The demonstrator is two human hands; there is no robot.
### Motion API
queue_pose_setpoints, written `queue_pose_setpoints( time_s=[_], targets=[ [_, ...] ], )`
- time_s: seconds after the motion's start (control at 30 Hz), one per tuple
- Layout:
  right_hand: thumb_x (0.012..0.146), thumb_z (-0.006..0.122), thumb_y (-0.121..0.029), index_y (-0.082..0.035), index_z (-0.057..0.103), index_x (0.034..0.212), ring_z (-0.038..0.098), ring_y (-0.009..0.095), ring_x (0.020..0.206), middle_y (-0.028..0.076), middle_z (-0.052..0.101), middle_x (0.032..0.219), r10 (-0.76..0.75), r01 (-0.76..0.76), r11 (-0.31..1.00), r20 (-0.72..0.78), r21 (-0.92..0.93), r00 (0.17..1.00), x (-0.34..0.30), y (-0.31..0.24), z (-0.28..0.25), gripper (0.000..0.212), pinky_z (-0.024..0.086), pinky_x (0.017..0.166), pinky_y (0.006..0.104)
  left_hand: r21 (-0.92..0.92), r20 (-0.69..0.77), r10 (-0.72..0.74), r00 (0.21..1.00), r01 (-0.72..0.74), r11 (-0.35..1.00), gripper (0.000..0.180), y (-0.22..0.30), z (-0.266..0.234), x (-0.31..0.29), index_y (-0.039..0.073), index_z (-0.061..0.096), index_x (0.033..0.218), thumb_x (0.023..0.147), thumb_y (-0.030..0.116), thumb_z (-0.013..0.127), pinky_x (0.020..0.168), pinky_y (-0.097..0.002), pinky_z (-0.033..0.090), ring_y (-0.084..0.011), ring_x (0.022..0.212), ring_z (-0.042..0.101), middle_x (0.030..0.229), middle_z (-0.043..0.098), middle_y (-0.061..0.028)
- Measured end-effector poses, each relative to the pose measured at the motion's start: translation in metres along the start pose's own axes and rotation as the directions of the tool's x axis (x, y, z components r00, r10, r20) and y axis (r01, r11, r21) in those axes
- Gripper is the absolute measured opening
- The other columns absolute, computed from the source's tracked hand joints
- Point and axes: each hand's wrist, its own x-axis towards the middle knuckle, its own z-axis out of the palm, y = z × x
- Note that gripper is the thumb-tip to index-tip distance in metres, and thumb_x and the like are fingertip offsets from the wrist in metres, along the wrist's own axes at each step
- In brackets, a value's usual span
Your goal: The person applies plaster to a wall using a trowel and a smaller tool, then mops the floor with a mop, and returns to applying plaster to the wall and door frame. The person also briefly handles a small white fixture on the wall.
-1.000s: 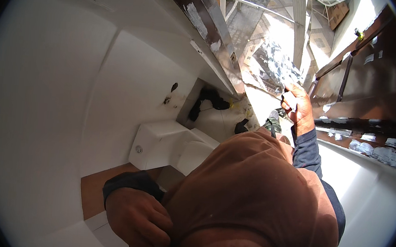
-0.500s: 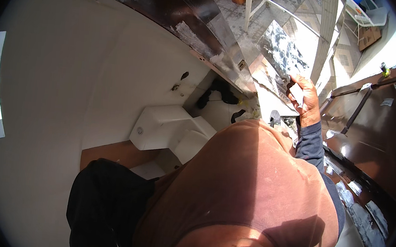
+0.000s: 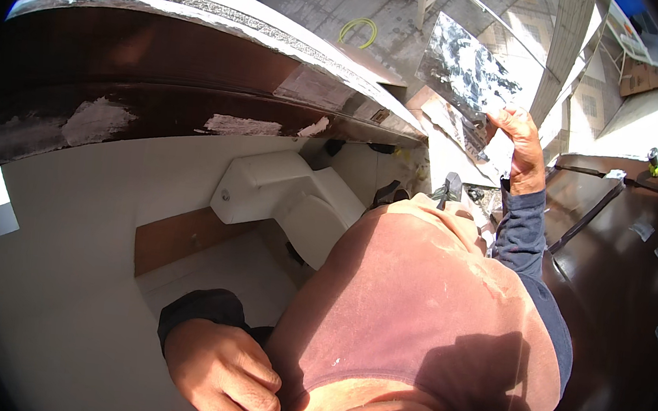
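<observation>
My right hand (image 3: 519,141) is raised at the upper right, its thumb pressed on the corner of a thin flat board (image 3: 465,64) smeared with black and white. A pale scrap (image 3: 499,154) lies against the palm, its kind unclear. Just below the board, a printed sheet (image 3: 451,126) partly shows. My left hand (image 3: 225,366) is near the lower edge, close to my chest, with fingers bent and drawn together. The fingertips are out of sight, so I cannot make out whether anything is in them.
A dark brown frame (image 3: 168,71) with whitish patches runs across the upper left. Behind it stands a white toilet (image 3: 259,187). A brown panel (image 3: 617,257) with tape pieces is on the right, and a grey post (image 3: 570,50) rises beyond my hand. A yellow coil (image 3: 357,31) lies on the floor.
My left hand has come into view at the lower left. My view has shifted, showing more of the brown frame and the floor beyond. The right hand still holds the smeared board.
</observation>
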Motion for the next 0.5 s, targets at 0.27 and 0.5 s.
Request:
queue_pose_setpoints(
  time_s=[0.27,0.5],
  targets=[
    [0.086,0.070,-0.012,0.002,0.066,0.088,0.055,0.006,0.050,0.002,0.063,0.068,0.090,-0.087,0.996,-0.112,0.028,0.990,0.019,-0.007,-0.023,0.015,0.043,0.045,0.0182,0.322,-0.226,-0.180,0.957,0.248,0.914,0.011,0.038,0.035,0.011,0.010,0.058,0.082,0.087,0.018,0.054,0.050,-0.0362,0.039,-0.0225,0.059,0.049,0.070,0.050,-0.0049],
    [0.083,0.073,-0.011,0.001,0.068,0.090,0.065,0.010,0.073,0.005,0.068,0.082,0.106,-0.109,0.994,0.089,0.025,0.990,0.032,-0.014,-0.043,0.015,0.050,0.066,0.0229,0.321,-0.283,-0.140,0.949,0.231,0.919,0.010,0.048,0.026,0.019,0.005,0.063,0.082,0.085,0.014,0.062,0.049,-0.0327,0.044,-0.0216,0.058,0.052,0.070,0.054,-0.0080]
  ],
)
